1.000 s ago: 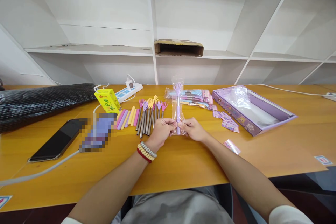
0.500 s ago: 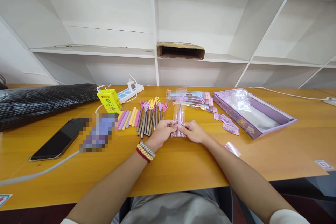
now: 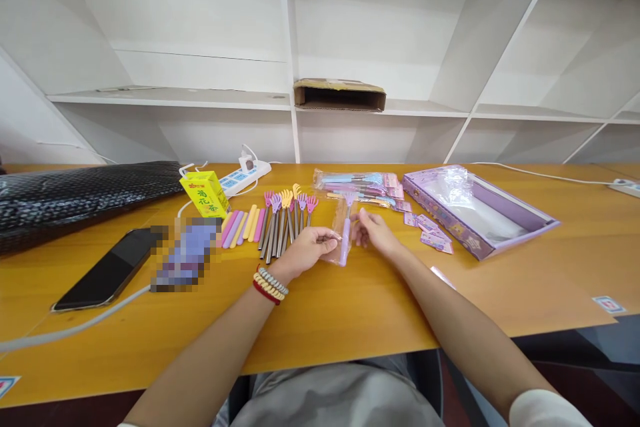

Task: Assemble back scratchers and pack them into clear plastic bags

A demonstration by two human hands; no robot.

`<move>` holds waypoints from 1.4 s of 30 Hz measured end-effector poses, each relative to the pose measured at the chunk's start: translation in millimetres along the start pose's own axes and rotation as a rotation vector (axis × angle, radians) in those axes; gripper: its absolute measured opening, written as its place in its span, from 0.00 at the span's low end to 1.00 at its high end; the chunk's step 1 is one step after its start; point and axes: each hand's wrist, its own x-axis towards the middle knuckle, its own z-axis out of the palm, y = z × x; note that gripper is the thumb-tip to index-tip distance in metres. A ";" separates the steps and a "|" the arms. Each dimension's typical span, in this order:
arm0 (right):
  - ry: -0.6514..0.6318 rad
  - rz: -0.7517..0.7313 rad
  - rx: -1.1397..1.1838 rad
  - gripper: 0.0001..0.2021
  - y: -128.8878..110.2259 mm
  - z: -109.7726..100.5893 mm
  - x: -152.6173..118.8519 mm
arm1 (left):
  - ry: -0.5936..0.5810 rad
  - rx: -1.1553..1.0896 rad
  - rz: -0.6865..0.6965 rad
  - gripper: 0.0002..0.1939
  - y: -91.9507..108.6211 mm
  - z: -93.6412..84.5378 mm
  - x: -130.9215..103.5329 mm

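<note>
My left hand pinches a clear plastic bag between thumb and fingers. A lilac back scratcher with a claw head lies in the bag, claw pointing away from me. Just right of the bag is my right hand, its fingers loosely bent and thumb apart; whether the fingertips touch the bag's edge is unclear. Left of the hands, several back scratcher rods with coloured claws lie in a row, beside loose coloured handles. Behind the hands are bagged back scratchers.
On the right lie a purple display box and small printed cards. A phone, a blurred-out item, a yellow drink carton and a power strip are on the left. White shelving stands behind, holding a cardboard box.
My right hand has let go of the bagged back scratcher and moved slightly right. The bag has tilted, its top leaning right, while my left hand keeps its grip.
</note>
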 end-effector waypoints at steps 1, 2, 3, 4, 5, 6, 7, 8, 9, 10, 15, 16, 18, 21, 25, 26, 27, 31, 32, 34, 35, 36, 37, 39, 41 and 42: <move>0.049 0.038 0.124 0.25 0.7 -1.8 2.6 | -0.024 0.068 0.035 0.10 1.2 -0.2 -0.9; 0.092 0.058 0.235 0.24 1.0 -3.6 4.8 | -0.054 0.135 0.072 0.09 2.5 -0.1 -1.9; 0.125 0.060 0.326 0.22 0.9 -5.4 6.5 | -0.081 0.197 0.107 0.08 3.7 0.2 -3.0; 0.148 0.050 0.394 0.21 0.3 -7.2 7.7 | -0.102 0.250 0.136 0.08 4.8 0.7 -4.0; 0.166 0.034 0.441 0.19 -0.6 -8.9 8.3 | -0.114 0.292 0.157 0.08 5.7 1.3 -4.8; 0.183 0.018 0.472 0.18 -1.7 -10.4 8.5 | -0.112 0.321 0.169 0.08 6.3 1.7 -5.3; 0.204 0.006 0.490 0.16 -2.9 -11.9 8.5 | -0.099 0.336 0.174 0.08 6.7 2.0 -5.4; 0.224 -0.001 0.499 0.16 -4.0 -13.3 8.4 | -0.073 0.337 0.174 0.08 6.7 2.0 -5.0; 0.244 -0.002 0.506 0.15 -4.9 -14.5 8.3 | -0.042 0.328 0.168 0.08 6.5 1.7 -4.3; 0.265 -0.001 0.513 0.15 -5.6 -15.6 8.3 | -0.002 0.308 0.156 0.08 6.0 1.1 -3.2; 0.334 0.003 0.570 0.15 -6.7 -18.3 9.2 | 0.240 0.115 0.020 0.14 2.1 -2.9 2.8; 0.336 0.000 0.576 0.16 -6.8 -18.2 9.2 | 0.243 0.062 -0.020 0.16 1.6 -3.2 3.3; 0.335 -0.010 0.580 0.16 -7.3 -17.3 8.8 | 0.194 -0.039 -0.085 0.17 1.4 -2.6 3.0; 0.331 -0.031 0.581 0.16 -7.4 -15.5 8.1 | 0.055 -0.147 -0.146 0.16 2.8 0.0 0.9; 0.327 -0.030 0.576 0.17 -6.0 -14.0 8.5 | -0.089 -0.189 -0.231 0.15 5.9 1.9 -1.6; 0.326 -0.025 0.572 0.17 -5.6 -14.0 8.9 | -0.109 -0.195 -0.238 0.15 6.7 1.4 -2.0; 0.325 -0.022 0.569 0.17 -5.4 -14.1 9.2 | -0.129 -0.206 -0.238 0.15 7.5 0.4 -2.4; 0.334 -0.029 0.564 0.16 -6.6 -16.2 10.2 | -0.214 -0.291 -0.202 0.16 11.1 -5.0 -4.4; 0.340 -0.032 0.566 0.16 -7.3 -17.1 10.2 | -0.226 -0.331 -0.198 0.18 12.0 -6.1 -4.8; 0.355 -0.034 0.574 0.17 -8.5 -19.4 10.4 | -0.232 -0.443 -0.214 0.20 13.7 -7.3 -4.7; 0.364 -0.032 0.580 0.17 -8.8 -20.8 10.6 | -0.218 -0.506 -0.233 0.21 14.2 -7.6 -4.1; 0.376 -0.031 0.587 0.17 -8.9 -22.2 10.9 | -0.187 -0.565 -0.253 0.23 14.6 -7.9 -3.0; 0.391 -0.031 0.594 0.17 -8.9 -23.6 11.3 | -0.143 -0.620 -0.268 0.24 14.6 -8.1 -1.6; 0.425 -0.041 0.613 0.17 -8.4 -26.1 12.1 | -0.024 -0.713 -0.260 0.24 14.0 -8.8 1.8; 0.455 -0.070 0.635 0.17 -7.9 -27.8 12.7 | 0.088 -0.804 -0.211 0.24 12.6 -10.0 5.0; 0.467 -0.090 0.646 0.17 -7.8 -28.3 12.8 | 0.129 -0.849 -0.180 0.23 11.8 -10.5 6.2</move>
